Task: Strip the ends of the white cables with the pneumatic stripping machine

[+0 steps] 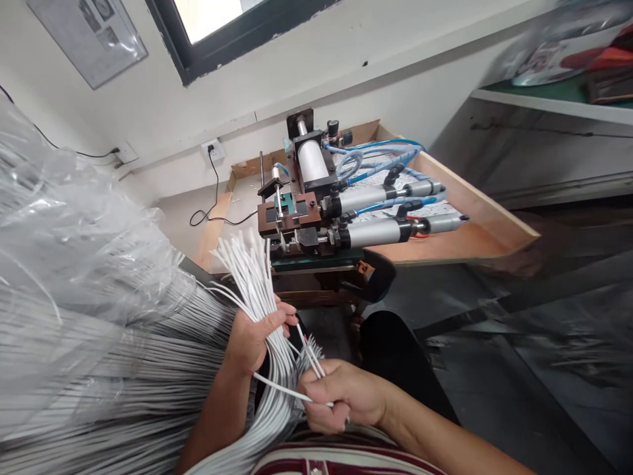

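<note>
My left hand (254, 333) is wrapped round a thick bundle of white cables (252, 277), whose cut ends fan out upward toward the machine. Below that grip the bundle curves down across my lap to the lower left. To its right, my right hand (336, 394) is closed on a few white cables (312, 356) that stick up from the fist. One more white cable runs across from the left wrist into the right fingers. Near the right knuckles a cluster of cable ends (314, 346) shows, partly hidden by the hand.
A pneumatic machine (316, 191) with silver cylinders and blue air hoses (390, 155) stands ahead in a wooden-edged tray (475, 198). At the left, many long cables (163, 369) lie under clear plastic sheeting (84, 251). A green-topped shelf (558, 95) is at the upper right.
</note>
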### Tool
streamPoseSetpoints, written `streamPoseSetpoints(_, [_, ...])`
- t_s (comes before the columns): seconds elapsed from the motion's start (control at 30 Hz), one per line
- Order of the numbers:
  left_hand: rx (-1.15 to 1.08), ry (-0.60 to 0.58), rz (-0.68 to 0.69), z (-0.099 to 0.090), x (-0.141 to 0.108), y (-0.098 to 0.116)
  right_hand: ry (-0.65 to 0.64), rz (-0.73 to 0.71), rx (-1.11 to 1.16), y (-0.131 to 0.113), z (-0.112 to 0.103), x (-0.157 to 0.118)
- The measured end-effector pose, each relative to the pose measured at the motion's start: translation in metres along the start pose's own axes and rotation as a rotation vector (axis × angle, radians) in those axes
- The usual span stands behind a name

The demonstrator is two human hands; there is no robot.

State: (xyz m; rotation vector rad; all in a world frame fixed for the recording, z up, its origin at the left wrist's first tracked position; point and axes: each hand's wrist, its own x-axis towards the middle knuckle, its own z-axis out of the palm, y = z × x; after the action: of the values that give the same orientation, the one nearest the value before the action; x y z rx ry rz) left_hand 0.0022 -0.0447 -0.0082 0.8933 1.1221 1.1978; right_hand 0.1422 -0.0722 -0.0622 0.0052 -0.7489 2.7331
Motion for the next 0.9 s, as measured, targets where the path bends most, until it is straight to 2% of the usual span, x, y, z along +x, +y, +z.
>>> streamPoseSetpoints(0.1, [-0.034, -0.133, -0.089, 0.005, -0.004, -0.001, -0.055, -0.013, 0.039, -0.001, 0.0, 0.003])
streamPoseSetpoints(0.17, [-0.012, -0.135, -0.09, 0.008, -0.006, -0.002, -0.073, -0.004, 0.054, -0.001, 0.0, 0.005])
streamPoseSetpoints(0.27, [0.092, -0.028, -0.035, 0.009, -0.008, -0.004, -0.047, -0.012, 0.067, -0.002, -0.002, 0.006])
streamPoseSetpoints(0.4, [0.276, 0.125, 0.092, 0.006, -0.006, -0.002, 0.065, -0.015, 0.03, -0.006, -0.001, 0.003])
streamPoseSetpoints(0.5, [0.245, 0.26, 0.198, 0.001, -0.001, 0.005, 0.154, -0.031, -0.077, -0.004, -0.006, -0.006])
streamPoseSetpoints(0.57, [0.115, 0.335, 0.209, -0.003, 0.003, 0.011, 0.344, -0.098, -0.175, 0.0, -0.019, -0.016])
streamPoseSetpoints(0.63, [-0.019, 0.35, 0.158, -0.005, 0.005, 0.015, 0.655, -0.143, -0.332, 0.0, -0.041, -0.028])
streamPoseSetpoints(0.7, [-0.1, 0.328, 0.084, -0.004, 0.005, 0.015, 1.003, -0.052, -0.632, -0.006, -0.067, -0.039])
streamPoseSetpoints(0.77, [-0.139, 0.317, 0.037, -0.001, 0.004, 0.013, 1.268, 0.096, -0.944, -0.019, -0.086, -0.047])
streamPoseSetpoints(0.8, [-0.147, 0.321, 0.026, 0.001, 0.004, 0.012, 1.351, 0.142, -1.062, -0.026, -0.09, -0.048])
streamPoseSetpoints(0.83, [-0.153, 0.334, 0.02, 0.002, 0.004, 0.011, 1.382, 0.137, -1.154, -0.034, -0.09, -0.047])
streamPoseSetpoints(0.9, [-0.168, 0.376, 0.022, 0.006, 0.005, 0.01, 1.27, -0.006, -1.243, -0.047, -0.076, -0.036])
